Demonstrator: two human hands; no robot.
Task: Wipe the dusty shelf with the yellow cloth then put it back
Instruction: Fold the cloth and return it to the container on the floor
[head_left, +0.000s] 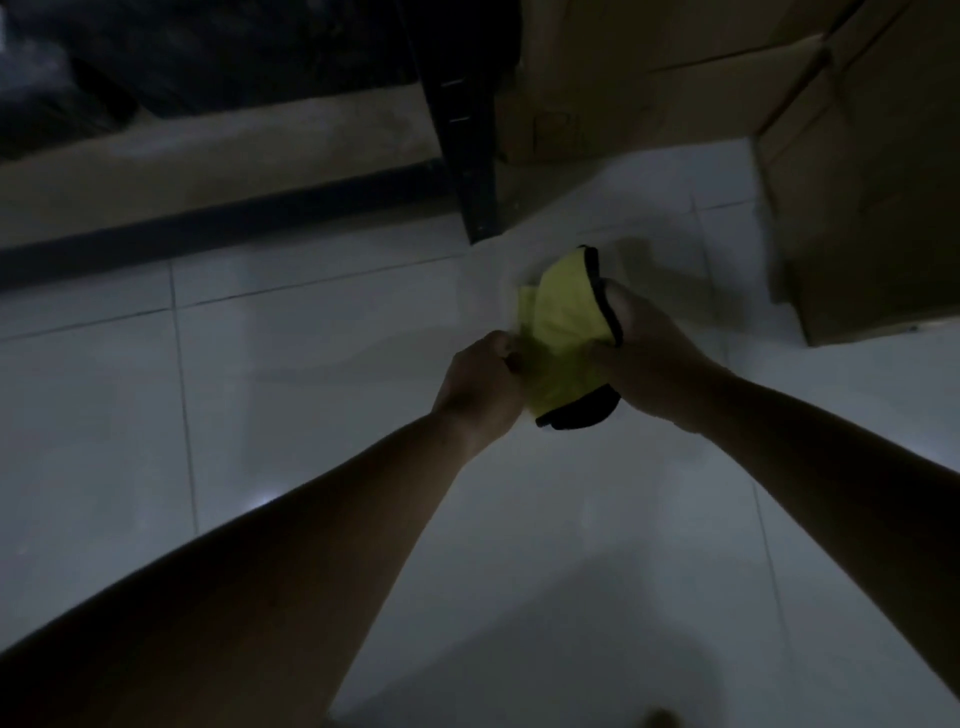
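The yellow cloth (563, 332), edged in black, is bunched between both of my hands above the white tiled floor. My left hand (480, 384) grips its left side with the fingers closed. Its right side is clasped by my right hand (649, 353), whose thumb lies over the yellow fabric. The shelf (218, 156) is a low brownish board with a dark front rail, running across the upper left. Its dark metal upright (462, 156) stands just beyond the cloth.
Cardboard boxes (649, 78) are stacked at the upper right, and another tall box (872, 208) stands on the floor at the right edge. Dark items sit on the shelf at the top left. The room is dim.
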